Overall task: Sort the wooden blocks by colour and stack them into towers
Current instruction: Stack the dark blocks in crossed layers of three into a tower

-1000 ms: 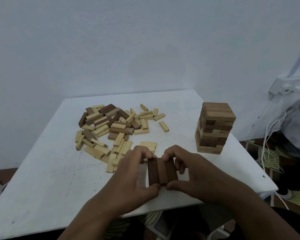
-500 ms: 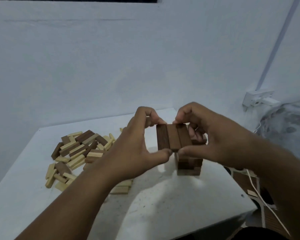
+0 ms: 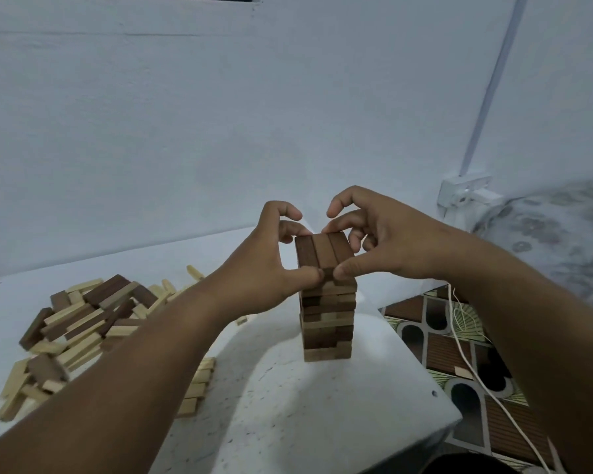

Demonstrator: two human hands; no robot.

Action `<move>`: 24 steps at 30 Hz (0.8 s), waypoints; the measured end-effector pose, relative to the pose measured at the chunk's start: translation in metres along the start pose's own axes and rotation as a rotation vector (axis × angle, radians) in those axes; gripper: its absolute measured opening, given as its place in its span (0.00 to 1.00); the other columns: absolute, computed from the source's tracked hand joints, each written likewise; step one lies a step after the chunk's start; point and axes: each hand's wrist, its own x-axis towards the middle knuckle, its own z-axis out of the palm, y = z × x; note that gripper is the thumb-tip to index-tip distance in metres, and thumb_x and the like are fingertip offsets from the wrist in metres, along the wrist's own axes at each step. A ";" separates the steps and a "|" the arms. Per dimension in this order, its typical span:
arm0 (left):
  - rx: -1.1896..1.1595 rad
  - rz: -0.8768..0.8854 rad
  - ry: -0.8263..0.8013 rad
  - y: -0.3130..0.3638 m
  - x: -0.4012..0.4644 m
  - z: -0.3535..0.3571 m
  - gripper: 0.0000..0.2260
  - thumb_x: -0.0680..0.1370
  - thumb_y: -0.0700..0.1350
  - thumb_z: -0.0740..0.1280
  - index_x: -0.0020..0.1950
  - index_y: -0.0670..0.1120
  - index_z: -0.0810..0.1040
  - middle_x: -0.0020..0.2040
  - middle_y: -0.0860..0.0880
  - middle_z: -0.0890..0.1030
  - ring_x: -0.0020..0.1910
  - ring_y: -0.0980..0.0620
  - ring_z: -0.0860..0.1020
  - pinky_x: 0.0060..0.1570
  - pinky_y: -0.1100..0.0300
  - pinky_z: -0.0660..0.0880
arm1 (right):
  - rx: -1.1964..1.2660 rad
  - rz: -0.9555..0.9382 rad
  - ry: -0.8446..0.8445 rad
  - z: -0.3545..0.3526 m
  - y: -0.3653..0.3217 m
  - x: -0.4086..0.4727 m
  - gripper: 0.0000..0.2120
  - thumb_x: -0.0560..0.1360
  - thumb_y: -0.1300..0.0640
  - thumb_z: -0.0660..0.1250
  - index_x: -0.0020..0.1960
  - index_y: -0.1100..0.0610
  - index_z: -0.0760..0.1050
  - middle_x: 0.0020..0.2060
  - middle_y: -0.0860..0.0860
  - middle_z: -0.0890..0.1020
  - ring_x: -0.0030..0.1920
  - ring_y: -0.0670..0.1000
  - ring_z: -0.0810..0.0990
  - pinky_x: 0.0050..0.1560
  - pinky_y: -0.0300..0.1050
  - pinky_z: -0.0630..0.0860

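Observation:
Three dark brown blocks (image 3: 322, 250) lie side by side as a flat layer on top of the tower (image 3: 327, 323), which mixes dark and light layers and stands on the white table (image 3: 322, 412). My left hand (image 3: 271, 265) pinches the layer from the left, thumb at its near end, fingers curled at its far end. My right hand (image 3: 384, 244) pinches it from the right in the same way. Whether the layer rests fully on the tower I cannot tell.
A loose pile of light and dark blocks (image 3: 79, 323) covers the table's left part, partly behind my left forearm. The table's right edge (image 3: 421, 364) is close to the tower. Beyond it lie a patterned floor (image 3: 459, 350), a white cable (image 3: 473, 367) and a wall socket (image 3: 466, 191).
Both hands lifted the three dark blocks from the table's near side, carried them right and away, and brought them down onto the tower's top. The camera has tilted up.

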 end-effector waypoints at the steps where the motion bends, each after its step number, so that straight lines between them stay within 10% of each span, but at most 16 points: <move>1: -0.002 -0.005 -0.003 -0.001 0.001 0.002 0.29 0.71 0.46 0.75 0.62 0.58 0.60 0.59 0.60 0.75 0.62 0.61 0.70 0.50 0.67 0.66 | 0.008 0.008 -0.003 -0.001 0.003 0.001 0.34 0.56 0.47 0.81 0.57 0.41 0.70 0.55 0.47 0.83 0.40 0.50 0.75 0.42 0.49 0.75; 14: 0.023 -0.013 -0.005 -0.009 -0.001 0.012 0.27 0.72 0.46 0.74 0.62 0.58 0.60 0.58 0.61 0.73 0.42 0.60 0.72 0.35 0.65 0.66 | 0.009 0.044 -0.007 0.007 0.019 0.002 0.33 0.61 0.53 0.83 0.59 0.42 0.69 0.55 0.45 0.82 0.41 0.49 0.77 0.44 0.47 0.76; 24: 0.013 -0.042 -0.024 -0.013 0.000 0.012 0.28 0.72 0.46 0.74 0.64 0.58 0.60 0.60 0.59 0.73 0.63 0.59 0.69 0.49 0.63 0.68 | -0.054 0.059 -0.022 0.006 0.016 0.003 0.37 0.54 0.42 0.81 0.59 0.38 0.68 0.55 0.42 0.82 0.45 0.52 0.79 0.47 0.55 0.79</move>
